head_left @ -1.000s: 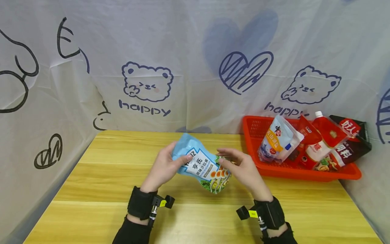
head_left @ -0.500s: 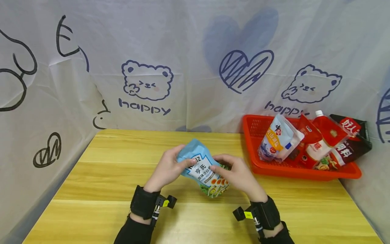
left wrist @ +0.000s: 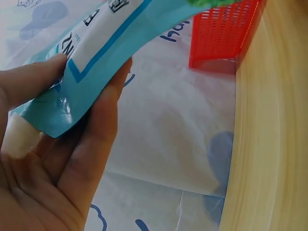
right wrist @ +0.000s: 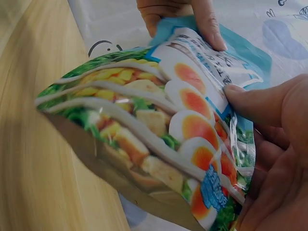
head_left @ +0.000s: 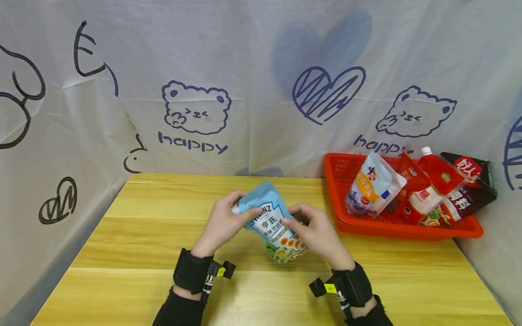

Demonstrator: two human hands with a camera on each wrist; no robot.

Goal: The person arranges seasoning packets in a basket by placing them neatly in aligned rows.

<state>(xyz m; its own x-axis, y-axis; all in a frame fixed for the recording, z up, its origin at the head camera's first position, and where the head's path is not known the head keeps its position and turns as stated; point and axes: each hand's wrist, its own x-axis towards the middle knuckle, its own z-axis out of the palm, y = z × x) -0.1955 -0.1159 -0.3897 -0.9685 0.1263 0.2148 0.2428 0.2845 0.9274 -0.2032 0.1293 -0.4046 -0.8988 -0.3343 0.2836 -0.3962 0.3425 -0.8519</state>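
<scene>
A light blue Heinz salad dressing pouch is held tilted above the table, printed side facing up. My left hand pinches its upper end, thumb on the front and fingers behind. Beside that hand the pouch's white cap pokes out at the corner. My right hand grips the opposite side edge, with the thumb on the printed front. In the right wrist view the lower part, with its egg and salad picture, bulges out toward the camera. The fingers behind the pouch are partly hidden.
A red plastic basket stands at the back right of the wooden table. It holds a salt pouch, a red-and-white spouted pouch and dark packets. A printed cloth hangs behind.
The pouch has turned more upright and come slightly right at its top. My right hand has shifted left and up along its edge. The white cap now shows by my left hand.
</scene>
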